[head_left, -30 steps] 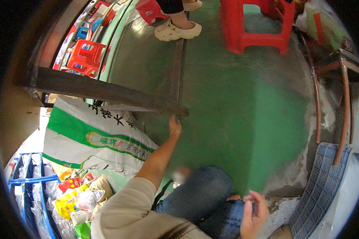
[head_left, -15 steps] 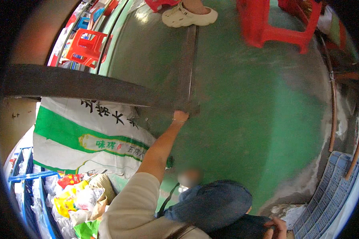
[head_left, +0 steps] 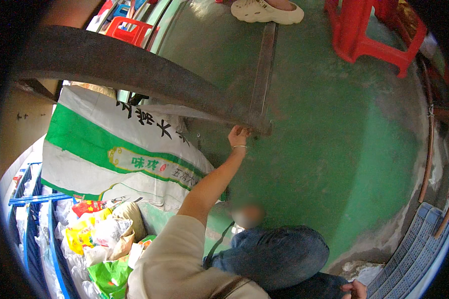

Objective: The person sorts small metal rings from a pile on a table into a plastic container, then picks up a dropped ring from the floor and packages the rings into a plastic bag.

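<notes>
The left hand (head_left: 239,131) reaches forward with its fingers bent in against the near edge of a dark bar (head_left: 149,74), close to the bar's end; the fingertips are partly hidden, so I cannot tell whether they grip it or only rest there; that end probably suits a one-handed reach, being the nearest part in front of the crouching body. The right hand (head_left: 355,289) is at 5 o'clock from the left, beside the jeans-clad knee (head_left: 284,254); its fingers look loosely curled, the lower edge cuts it off, and I cannot tell whether it holds anything; it may sit there for balance.

The bar runs from the left hand toward 10 o'clock; a narrow dark strip (head_left: 264,70) leads from its end toward 1 o'clock, perhaps as part of the same frame. At 9 o'clock a white and green sack (head_left: 100,144) slopes below the bar, seemingly leaning for support; at 8 o'clock are heaped bags (head_left: 105,234) and a blue rack (head_left: 35,199), perhaps grouped to spare the green floor (head_left: 309,164); a pale clog (head_left: 267,12) on another person's foot is at 12, a red stool (head_left: 354,47) at 2, and a grey-blue crate (head_left: 409,254) tilts at 4, likely propped upright to save room.
</notes>
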Demonstrator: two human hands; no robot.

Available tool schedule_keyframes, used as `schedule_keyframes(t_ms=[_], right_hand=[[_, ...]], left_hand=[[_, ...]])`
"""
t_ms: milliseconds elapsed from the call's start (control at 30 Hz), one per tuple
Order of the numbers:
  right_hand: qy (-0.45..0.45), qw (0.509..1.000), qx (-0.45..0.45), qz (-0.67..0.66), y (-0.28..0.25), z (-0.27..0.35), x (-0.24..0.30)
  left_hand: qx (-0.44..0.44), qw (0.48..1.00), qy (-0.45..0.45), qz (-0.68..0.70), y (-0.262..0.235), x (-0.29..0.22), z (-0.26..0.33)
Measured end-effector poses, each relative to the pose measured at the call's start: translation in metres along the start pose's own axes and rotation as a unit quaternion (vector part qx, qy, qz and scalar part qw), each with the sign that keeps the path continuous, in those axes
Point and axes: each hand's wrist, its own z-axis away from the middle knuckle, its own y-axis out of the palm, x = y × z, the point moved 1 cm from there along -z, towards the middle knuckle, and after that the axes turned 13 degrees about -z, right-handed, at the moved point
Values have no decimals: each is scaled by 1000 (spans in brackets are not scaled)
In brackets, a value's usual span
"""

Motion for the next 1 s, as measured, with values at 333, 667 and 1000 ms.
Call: schedule_keyframes(t_ms=[333,667,1000], right_hand=[[2,989,-89,-116,16,6,-13],[1,983,-116,-141,21,11,-16],[-49,972,-156,-167,25,8,-19]], left_hand=[[96,946,-118,287,-41,4,53],[167,939,-113,278,-44,-14,64],[224,915,-101,320,-51,-11,69]])
